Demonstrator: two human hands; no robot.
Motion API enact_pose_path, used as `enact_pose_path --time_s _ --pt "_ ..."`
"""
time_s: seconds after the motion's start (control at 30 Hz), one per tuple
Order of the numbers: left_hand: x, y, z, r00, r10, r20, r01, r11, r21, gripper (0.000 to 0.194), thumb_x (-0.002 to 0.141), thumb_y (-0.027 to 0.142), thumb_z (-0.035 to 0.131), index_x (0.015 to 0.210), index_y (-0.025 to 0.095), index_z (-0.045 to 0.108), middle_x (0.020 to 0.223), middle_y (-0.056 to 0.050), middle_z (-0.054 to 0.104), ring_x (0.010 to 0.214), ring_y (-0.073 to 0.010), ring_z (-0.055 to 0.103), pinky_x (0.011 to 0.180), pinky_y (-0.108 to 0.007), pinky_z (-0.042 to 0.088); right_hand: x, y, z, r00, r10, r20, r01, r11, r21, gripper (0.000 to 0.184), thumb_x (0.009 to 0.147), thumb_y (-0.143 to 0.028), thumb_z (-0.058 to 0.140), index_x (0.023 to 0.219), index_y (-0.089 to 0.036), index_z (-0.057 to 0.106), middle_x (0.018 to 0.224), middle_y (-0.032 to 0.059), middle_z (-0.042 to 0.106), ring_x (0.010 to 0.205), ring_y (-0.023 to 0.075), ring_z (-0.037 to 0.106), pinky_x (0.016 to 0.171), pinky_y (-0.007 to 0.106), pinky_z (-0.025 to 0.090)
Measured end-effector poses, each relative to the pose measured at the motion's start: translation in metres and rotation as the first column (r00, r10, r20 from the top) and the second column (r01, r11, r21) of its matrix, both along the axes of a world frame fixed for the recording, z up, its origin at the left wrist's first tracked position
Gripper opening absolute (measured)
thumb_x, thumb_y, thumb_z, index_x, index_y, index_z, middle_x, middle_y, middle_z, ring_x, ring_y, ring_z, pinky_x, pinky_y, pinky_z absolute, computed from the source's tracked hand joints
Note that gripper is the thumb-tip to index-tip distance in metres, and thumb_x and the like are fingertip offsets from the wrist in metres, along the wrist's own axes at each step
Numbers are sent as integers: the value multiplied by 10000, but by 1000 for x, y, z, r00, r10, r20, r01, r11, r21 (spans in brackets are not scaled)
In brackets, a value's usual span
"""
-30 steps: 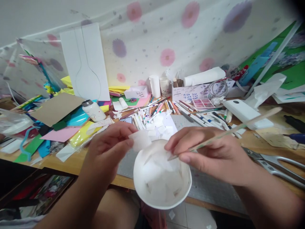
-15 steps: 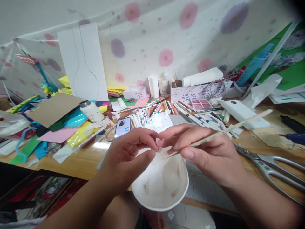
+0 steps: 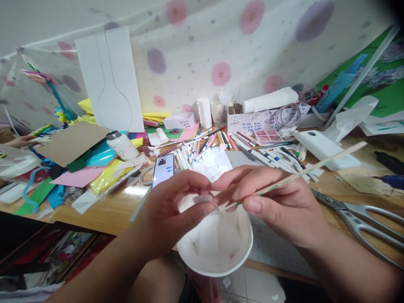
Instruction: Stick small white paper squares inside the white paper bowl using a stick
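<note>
Blue-inked "7:00" (image 3: 256,126) marks a box (image 3: 237,119) beyond the left hand (image 3: 173,208), pinching white paper (image 3: 203,198), and right hand (image 3: 279,202), gripping a stick (image 3: 304,172).

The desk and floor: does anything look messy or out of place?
Yes: pens lie scattered in different directions on the desk, not lined up, and a small white scrap lies on the floor, where it looks dropped.

Looks like a craft workspace, in a home or a small studio, impossible to say which. Reads so from the wooden table (image 3: 104,219), crowded with pens (image 3: 234,143), coloured paper (image 3: 78,176) and big scissors (image 3: 339,206), with a phone (image 3: 163,169) and a bottle (image 3: 123,147) among them. Backed by a flowered sheet (image 3: 189,54), with a board (image 3: 115,80) bearing a drawn flask outline propped in front. Floored below with pale tiles (image 3: 235,284).
</note>
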State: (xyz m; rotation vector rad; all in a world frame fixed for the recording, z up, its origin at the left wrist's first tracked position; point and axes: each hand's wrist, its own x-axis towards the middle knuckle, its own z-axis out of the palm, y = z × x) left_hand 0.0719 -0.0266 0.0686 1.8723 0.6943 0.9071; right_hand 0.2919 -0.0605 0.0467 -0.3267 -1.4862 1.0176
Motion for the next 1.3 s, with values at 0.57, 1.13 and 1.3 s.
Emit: enact_pose_path --time_s 0.57,1.13,1.3 --pt "5 1 5 997 44 57 -33 982 -188 70 819 204 823 761 227 791 691 23 705 644 -96 596 597 -165 470 1 -1 6 976 -209 62 197 968 154 125 915 -114 763 1021 -155 816 965 89 828 911 160 788 840 238 637" --pt "3 -1 5 986 31 166 42 909 -415 137 793 304 878 743 205 796 652 27 671 602 -72 557 571 -139 444 2 -3 8 974 -202 100 183 967 175 106 923 -125 754 1008 -151 812 969 102 824 895 170 793 805 243 640" --pt "6 -2 6 981 17 192 74 886 -457 184 795 331 874 744 189 770 642 26 640 591 -77 526 552 -150 413 1 -2 7 974 -203 100 184 968 170 122 917 -104 753 1010 -156 812 966 93 826 896 162 791 806 240 641"
